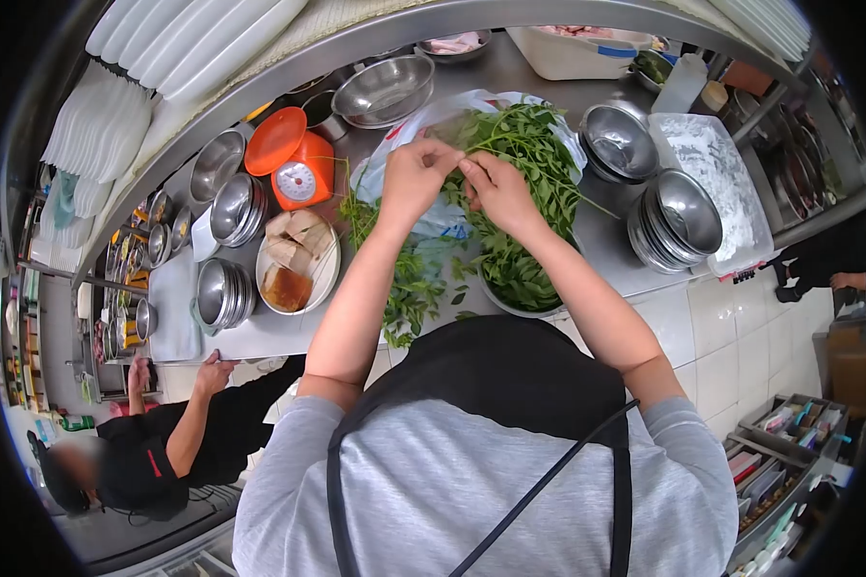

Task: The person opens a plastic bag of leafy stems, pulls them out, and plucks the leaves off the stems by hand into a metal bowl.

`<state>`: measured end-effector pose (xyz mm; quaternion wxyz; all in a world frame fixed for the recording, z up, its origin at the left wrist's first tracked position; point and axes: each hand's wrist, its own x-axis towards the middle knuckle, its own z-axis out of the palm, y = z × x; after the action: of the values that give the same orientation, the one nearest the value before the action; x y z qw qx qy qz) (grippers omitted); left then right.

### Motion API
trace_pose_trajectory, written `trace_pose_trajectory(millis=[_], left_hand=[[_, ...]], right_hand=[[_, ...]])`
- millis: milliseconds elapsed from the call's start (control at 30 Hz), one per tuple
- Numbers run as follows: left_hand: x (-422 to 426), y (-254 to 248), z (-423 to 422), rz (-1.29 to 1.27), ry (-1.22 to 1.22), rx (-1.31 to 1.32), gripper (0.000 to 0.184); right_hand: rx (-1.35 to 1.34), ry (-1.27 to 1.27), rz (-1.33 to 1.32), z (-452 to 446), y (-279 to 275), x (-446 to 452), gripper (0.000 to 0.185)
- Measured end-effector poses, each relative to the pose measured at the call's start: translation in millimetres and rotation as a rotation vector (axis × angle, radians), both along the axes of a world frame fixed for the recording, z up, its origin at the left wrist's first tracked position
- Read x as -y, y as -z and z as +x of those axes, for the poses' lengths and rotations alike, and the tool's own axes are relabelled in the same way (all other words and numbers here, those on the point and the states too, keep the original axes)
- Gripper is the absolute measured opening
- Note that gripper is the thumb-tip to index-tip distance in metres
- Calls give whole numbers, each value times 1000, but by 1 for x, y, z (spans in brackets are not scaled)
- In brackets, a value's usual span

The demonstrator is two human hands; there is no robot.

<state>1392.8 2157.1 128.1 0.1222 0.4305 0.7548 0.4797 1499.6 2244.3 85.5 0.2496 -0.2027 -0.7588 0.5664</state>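
Note:
Both my hands meet above a large heap of leafy green stems [524,144] lying on a plastic bag [394,142]. My left hand [419,178] is closed in a pinch, its fingertips against my right hand [498,190], whose fingers are curled closed too. A thin green stem shows at the fingertips of both. Under my right forearm, a metal bowl [526,310] holds plucked green leaves [520,267]. Bare-looking stems with some leaves [409,293] lie on the counter beneath my left forearm.
An orange scale [303,173] and a plate of meat blocks [298,260] stand at left. Stacked metal bowls [678,216] and a tray of white powder [717,163] are at right. A shelf edge [375,46] runs overhead. Another person [164,452] stands lower left.

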Motion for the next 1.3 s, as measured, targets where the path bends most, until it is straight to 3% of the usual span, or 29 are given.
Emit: trace_pose_trajectory(millis=[300,433,633,733,800,867,967,1000,1067,1200,1300], left_hand=[[-9,29,-27,65,78,28,13],[-8,33,-51,59,63,86,14],[-9,34,-51,45,86,114,14],[-7,29,-77,70,-59,107,16],[-6,25,-82,-10,-23,114,17],[-6,25,-76,-28,-14,86,18],[-11,22,-59,-29,42,15,17],[-11,22,-52,-19,86,-26,17],[-11,17,-38,-27,93,-22,17],[-10,10,-12,-17,79,-30,15],[-11,15,-3,39,57,39,13]], right_hand=[[29,-192,-132,41,17,-5,27],[100,-218,-126,85,13,0,26],[229,-204,-323,132,-3,5,24],[248,-304,-324,143,-21,7,22],[195,-254,-566,146,-16,9,21],[213,-236,-593,135,-22,11,19],[248,-149,-187,104,-39,20,17],[247,-150,-186,90,-38,21,17],[-91,71,468,60,-25,21,17],[-148,186,582,21,-14,22,11],[-6,90,214,16,-20,28,17]])
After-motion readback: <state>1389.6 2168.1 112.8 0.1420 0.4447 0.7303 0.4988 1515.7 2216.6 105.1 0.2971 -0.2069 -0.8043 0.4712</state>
